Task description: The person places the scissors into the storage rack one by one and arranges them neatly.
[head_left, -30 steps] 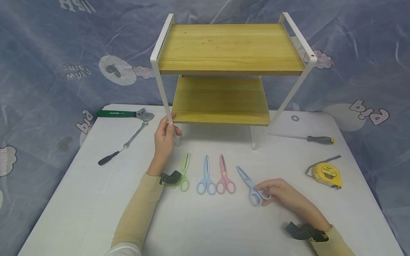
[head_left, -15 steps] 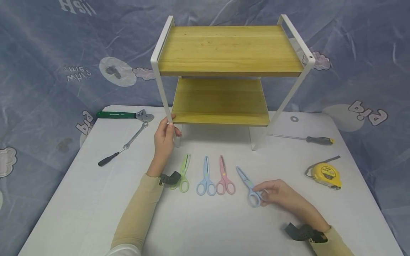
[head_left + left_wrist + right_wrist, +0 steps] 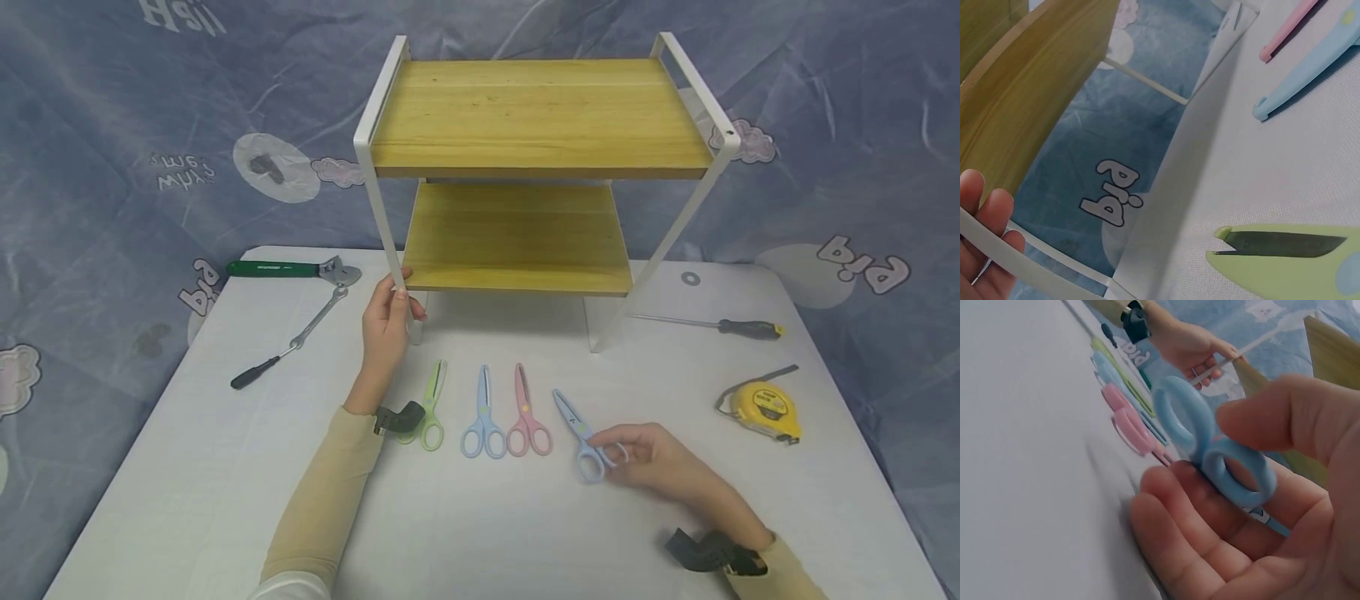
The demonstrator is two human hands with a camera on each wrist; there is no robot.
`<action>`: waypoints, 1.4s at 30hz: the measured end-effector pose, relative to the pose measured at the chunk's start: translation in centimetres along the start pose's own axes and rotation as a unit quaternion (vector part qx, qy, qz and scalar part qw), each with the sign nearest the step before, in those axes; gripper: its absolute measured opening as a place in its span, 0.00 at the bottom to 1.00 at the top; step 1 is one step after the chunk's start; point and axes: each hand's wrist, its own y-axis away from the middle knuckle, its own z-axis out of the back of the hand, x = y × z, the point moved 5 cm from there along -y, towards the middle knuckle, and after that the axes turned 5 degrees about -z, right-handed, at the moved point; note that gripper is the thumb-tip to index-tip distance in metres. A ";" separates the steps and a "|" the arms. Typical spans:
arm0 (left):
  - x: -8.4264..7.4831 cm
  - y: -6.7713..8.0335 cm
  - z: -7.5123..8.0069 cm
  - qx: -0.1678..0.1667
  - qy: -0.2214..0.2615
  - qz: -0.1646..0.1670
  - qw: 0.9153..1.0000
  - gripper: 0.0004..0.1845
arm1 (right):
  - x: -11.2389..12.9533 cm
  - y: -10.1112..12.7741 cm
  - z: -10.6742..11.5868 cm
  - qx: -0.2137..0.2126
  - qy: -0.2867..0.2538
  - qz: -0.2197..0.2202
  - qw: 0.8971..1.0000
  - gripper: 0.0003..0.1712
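We see a two-tier wooden shelf with a white metal frame [image 3: 525,150] standing on the white table [image 3: 187,467]. Our left hand [image 3: 386,321] wraps its fingers round the shelf's front left leg. Our right hand [image 3: 652,462] pinches the handle rings of the light blue plastic scissors [image 3: 585,437], at the right end of a row with pink scissors [image 3: 527,412], another blue pair [image 3: 483,417] and green scissors [image 3: 430,408].
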 end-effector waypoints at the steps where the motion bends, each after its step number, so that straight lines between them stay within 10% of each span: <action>1: -0.1 0.0 0.0 0.001 0.000 0.003 1.000 0.18 | 0.2 0.0 0.0 -0.009 0.010 0.005 1.000 0.20; 19: -2.1 0.1 -0.3 0.001 0.002 0.012 1.000 0.18 | 5.4 0.0 1.0 -0.109 0.163 0.102 0.975 0.25; 32: -3.5 0.2 -0.3 0.004 0.002 0.006 1.000 0.18 | 13.8 -1.1 2.4 -0.062 0.104 0.309 0.943 0.33; 42: -1.7 0.1 -0.2 0.005 -0.005 0.008 1.000 0.19 | 19.8 -1.7 3.4 -0.016 0.050 0.412 0.910 0.17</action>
